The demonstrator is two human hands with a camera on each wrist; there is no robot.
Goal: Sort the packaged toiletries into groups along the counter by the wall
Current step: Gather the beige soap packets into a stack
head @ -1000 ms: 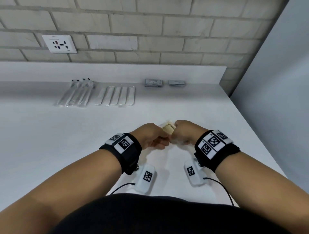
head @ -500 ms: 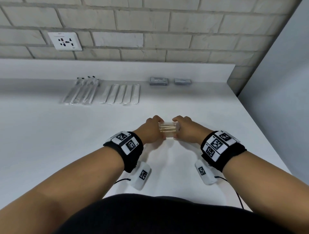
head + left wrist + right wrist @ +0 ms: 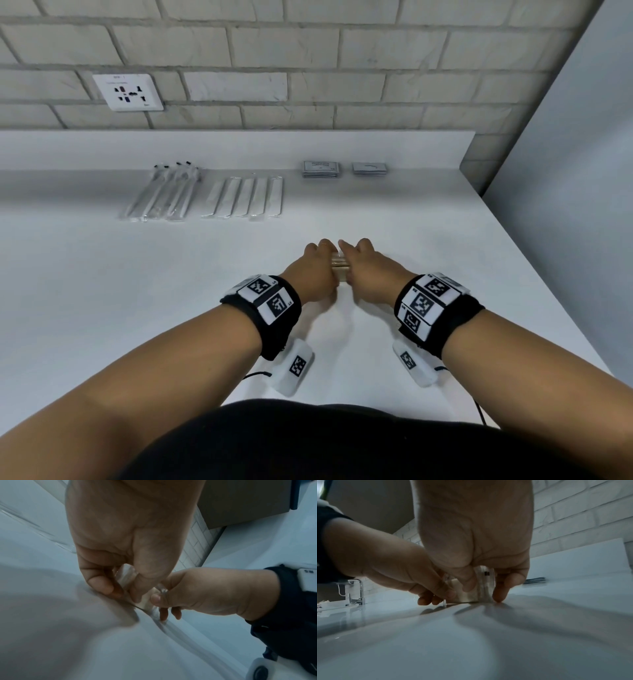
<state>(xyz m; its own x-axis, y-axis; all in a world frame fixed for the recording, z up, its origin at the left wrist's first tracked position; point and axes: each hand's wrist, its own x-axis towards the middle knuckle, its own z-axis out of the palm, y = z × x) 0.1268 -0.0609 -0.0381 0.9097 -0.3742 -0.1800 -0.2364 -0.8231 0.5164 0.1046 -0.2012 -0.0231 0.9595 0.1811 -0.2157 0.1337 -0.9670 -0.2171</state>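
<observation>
A small stack of beige packets in clear wrap (image 3: 340,265) stands on the white counter (image 3: 102,291), squeezed between both hands. My left hand (image 3: 320,262) grips its left end, thumb and fingers curled round it. My right hand (image 3: 356,262) grips the right end the same way. In the left wrist view the left hand's fingertips (image 3: 104,586) touch the counter beside the stack (image 3: 127,573). From the right wrist the stack (image 3: 469,595) rests on the surface under the right thumb and forefinger. By the wall lie sorted groups: bagged toothbrushes (image 3: 164,193), long white sachets (image 3: 245,198) and two piles of grey square sachets (image 3: 321,169).
A low white ledge and a brick wall with a socket (image 3: 128,91) close off the back. A grey panel (image 3: 565,171) bounds the counter on the right. A chrome tap (image 3: 355,592) stands far to the left. The second grey pile (image 3: 369,168) sits nearest the corner.
Both hands have moved forward, away from my body, carrying the packet stack. The stack was lifted and end-on; now it is down on the counter between the hands.
</observation>
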